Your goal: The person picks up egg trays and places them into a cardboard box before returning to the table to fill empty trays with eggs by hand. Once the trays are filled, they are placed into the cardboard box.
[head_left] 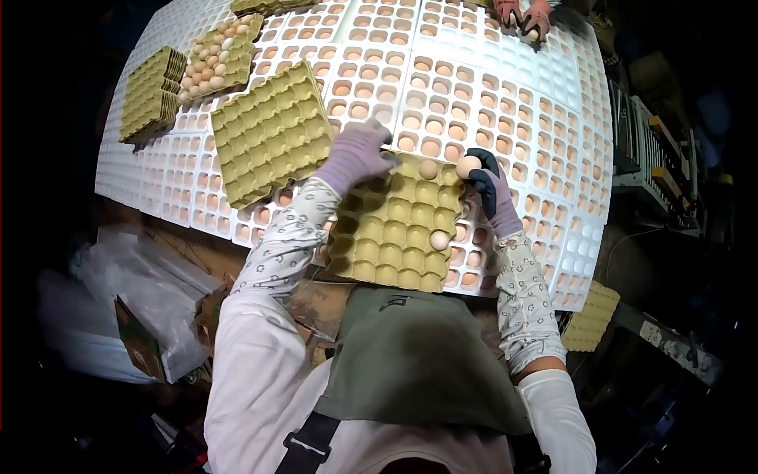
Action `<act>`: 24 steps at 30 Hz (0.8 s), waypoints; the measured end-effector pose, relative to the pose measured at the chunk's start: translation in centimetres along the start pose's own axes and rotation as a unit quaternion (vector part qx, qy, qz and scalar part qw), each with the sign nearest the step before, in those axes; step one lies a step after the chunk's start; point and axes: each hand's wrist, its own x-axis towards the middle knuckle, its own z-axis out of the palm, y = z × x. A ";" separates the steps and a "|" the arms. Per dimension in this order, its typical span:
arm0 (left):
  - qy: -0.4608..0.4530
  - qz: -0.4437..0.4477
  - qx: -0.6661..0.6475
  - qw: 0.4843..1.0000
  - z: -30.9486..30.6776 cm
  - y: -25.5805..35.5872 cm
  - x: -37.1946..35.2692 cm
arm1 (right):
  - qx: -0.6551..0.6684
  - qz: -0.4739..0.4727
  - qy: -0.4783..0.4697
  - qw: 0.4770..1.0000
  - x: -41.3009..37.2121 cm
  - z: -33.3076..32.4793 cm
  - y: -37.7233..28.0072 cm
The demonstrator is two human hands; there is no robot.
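Observation:
My right hand (491, 183), in a purple glove with dark fingertips, grips an egg (468, 166) over the right edge of a yellow-green egg tray (387, 233). This tray lies in front of me and has a loose egg (429, 169) near its far edge and another egg (439, 240) at its right side. My left hand (359, 154), gloved too, is at the tray's far left corner. Its thumb and fingers look apart, with some blur, and I see nothing between them. Beneath spread white foam trays (430, 103) with eggs in many of their cells.
Left of my left hand lies a stack of egg trays (272, 130). Farther off are another tray stack (150, 95) and a tray filled with eggs (217, 63). Another person's gloved hands (525, 20) work at the far side. A metal rack (651, 158) stands on the right.

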 end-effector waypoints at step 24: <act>0.154 -0.034 -0.159 0.975 3.7 8.0 -1.1 | 0.201 0.006 0.349 0.915 -27.3 -18.1 4.3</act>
